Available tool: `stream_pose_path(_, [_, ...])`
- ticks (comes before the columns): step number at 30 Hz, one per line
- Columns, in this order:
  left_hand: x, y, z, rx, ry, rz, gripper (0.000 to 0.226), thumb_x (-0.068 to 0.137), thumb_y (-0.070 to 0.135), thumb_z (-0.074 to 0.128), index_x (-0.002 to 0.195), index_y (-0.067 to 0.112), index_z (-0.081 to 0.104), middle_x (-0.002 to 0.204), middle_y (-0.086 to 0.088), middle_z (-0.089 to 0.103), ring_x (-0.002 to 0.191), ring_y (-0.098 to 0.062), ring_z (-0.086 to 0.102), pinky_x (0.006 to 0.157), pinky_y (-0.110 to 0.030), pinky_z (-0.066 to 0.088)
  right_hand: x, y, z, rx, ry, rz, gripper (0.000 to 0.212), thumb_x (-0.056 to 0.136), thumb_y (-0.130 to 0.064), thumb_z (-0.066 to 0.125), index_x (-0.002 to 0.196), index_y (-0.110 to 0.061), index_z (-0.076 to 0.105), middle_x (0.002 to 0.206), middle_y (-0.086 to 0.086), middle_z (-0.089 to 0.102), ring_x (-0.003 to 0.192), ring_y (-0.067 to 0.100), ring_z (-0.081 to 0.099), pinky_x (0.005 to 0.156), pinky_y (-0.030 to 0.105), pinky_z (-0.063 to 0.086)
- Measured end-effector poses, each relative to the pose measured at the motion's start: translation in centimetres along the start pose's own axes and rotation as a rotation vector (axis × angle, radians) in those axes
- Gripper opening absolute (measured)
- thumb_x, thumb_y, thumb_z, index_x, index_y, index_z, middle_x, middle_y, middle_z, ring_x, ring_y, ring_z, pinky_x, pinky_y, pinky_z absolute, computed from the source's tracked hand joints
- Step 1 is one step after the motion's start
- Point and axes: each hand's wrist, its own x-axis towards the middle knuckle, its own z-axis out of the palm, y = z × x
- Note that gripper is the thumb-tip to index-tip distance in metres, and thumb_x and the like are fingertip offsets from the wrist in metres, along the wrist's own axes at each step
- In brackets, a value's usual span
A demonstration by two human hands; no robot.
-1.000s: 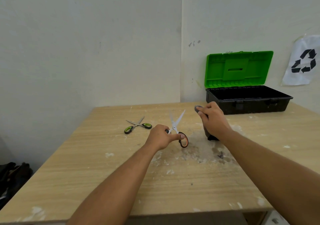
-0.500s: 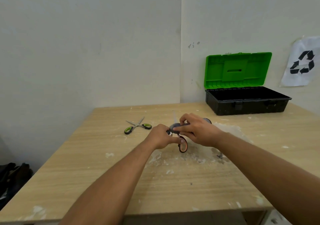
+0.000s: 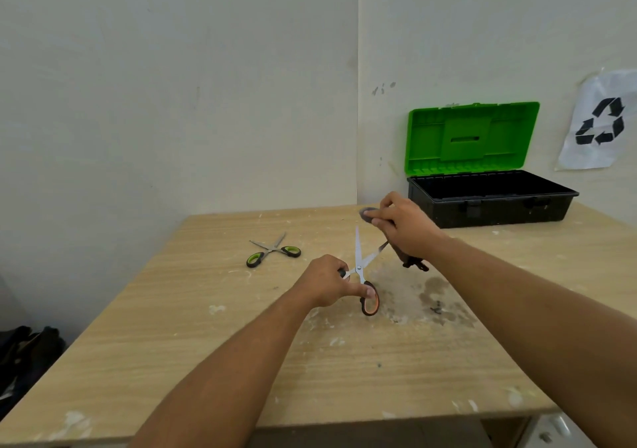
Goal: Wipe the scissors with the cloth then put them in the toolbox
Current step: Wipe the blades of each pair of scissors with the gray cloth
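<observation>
My left hand [image 3: 327, 284] pinches the orange-handled scissors [image 3: 362, 268] blades-up and splayed so my right hand [image 3: 405, 227], clenched on what looks like the dark cloth [image 3: 370, 215], can wipe each edge, toolbox [image 3: 496, 206] waiting open at two o'clock.

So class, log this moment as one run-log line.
stage: wiping | left hand: holds orange scissors, blades open | right hand: grips cloth at one blade | toolbox: open | green scissors: on table
</observation>
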Motion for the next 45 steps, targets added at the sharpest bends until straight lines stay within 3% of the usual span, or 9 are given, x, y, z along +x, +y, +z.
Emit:
stream_pose_path(4, [-0.2,-0.7,-0.2,-0.075,0.004,-0.046,0.073,0.063,0.063,0.084,0.061,0.017,0.027,0.06,0.003,0.017,0.049,-0.014,0.016,0.057,-0.033,0.012,-0.8,1.2,0.1,0.241,0.195,0.249,0.027,0.1,-0.027,0.056,0.124,-0.027,0.07,0.097,-0.008,0.052,0.096,0.013,0.054,0.083,0.021,0.036])
stream_pose_path(8, [-0.1,-0.7,-0.3,-0.207,-0.004,-0.124,0.069,0.061,0.061,0.086,0.066,0.014,0.037,0.06,0.001,0.025,0.051,-0.016,0.022,0.057,-0.034,0.018,-2.7,0.8,0.9,0.285,0.222,0.171,0.027,0.099,-0.024,0.059,0.124,-0.025,0.07,0.096,-0.009,0.052,0.092,0.003,0.052,0.078,0.012,0.037])
stream_pose_path(12, [-0.1,-0.4,-0.5,-0.453,-0.052,-0.149,0.058,0.063,0.056,0.088,0.065,0.018,0.044,0.052,0.008,0.034,0.045,-0.012,0.024,0.047,-0.027,0.021,-4.2,-0.4,2.2,0.335,0.236,0.113,0.025,0.098,-0.018,0.061,0.12,-0.021,0.072,0.097,-0.007,0.055,0.092,0.004,0.054,0.08,0.016,0.042])
stream_pose_path(19, [-0.5,-0.1,-0.6,-0.546,-0.02,-0.133,0.053,0.067,0.052,0.086,0.076,0.013,0.053,0.06,0.002,0.034,0.045,-0.01,0.025,0.044,-0.025,0.021,-4.6,-2.4,2.5,0.724,0.319,0.478,0.012,0.089,-0.026,0.07,0.08,-0.021,0.075,0.082,-0.001,0.073,0.081,0.023,0.069,0.07,0.049,0.06])
stream_pose_path(26, [-0.9,0.3,-0.8,-0.795,-0.185,-0.059,0.027,0.074,0.051,0.081,0.061,0.03,0.07,0.057,0.007,0.023,0.051,-0.012,0.011,0.048,-0.027,0.011,-4.5,-3.9,2.2,0.848,0.461,0.289,0.011,0.094,-0.02,0.067,0.094,-0.025,0.077,0.093,0.0,0.075,0.083,0.012,0.071,0.062,0.024,0.058])
stream_pose_path(30, [-1.0,0.4,-0.9,-0.819,-0.254,-0.032,0.027,0.076,0.053,0.08,0.068,0.028,0.072,0.058,0.006,0.021,0.051,-0.011,0.011,0.047,-0.024,0.012,-3.8,-4.9,1.9,1.451,0.203,0.655,0.03,0.103,-0.027,0.049,0.109,-0.012,0.074,0.118,0.002,0.073,0.105,0.013,0.067,0.082,0.036,0.054])
stream_pose_path(36, [-1.1,0.6,-1.2,-0.714,-0.278,-0.025,0.027,0.078,0.045,0.079,0.069,0.024,0.065,0.057,0.006,0.025,0.052,-0.013,0.012,0.048,-0.026,0.013,-4.0,-4.6,1.5,1.571,-0.07,0.803,0.033,0.102,-0.028,0.047,0.107,-0.012,0.075,0.125,0.008,0.066,0.135,0.03,0.048,0.109,0.05,0.041])
stream_pose_path(40, [-1.1,0.3,-1.6,-0.62,-0.28,-0.01,0.03,0.079,0.037,0.081,0.058,0.028,0.062,0.055,0.005,0.03,0.048,-0.012,0.019,0.046,-0.025,0.017,-4.0,-4.1,1.0,1.612,-0.098,0.849,0.028,0.099,-0.027,0.054,0.1,-0.006,0.072,0.095,0.007,0.069,0.063,0.017,0.055,0.059,0.032,0.048])
stream_pose_path(45, [-1.2,-0.4,-2.0,-0.599,-0.279,-0.016,0.036,0.078,0.036,0.082,0.06,0.023,0.055,0.057,0.002,0.027,0.05,-0.014,0.019,0.048,-0.026,0.016,-3.8,-3.1,0.2,1.743,-0.026,0.853,0.02,0.094,-0.027,0.059,0.094,-0.008,0.064,0.07,0.005,0.058,0.054,0.015,0.041,0.048,0.029,0.043])
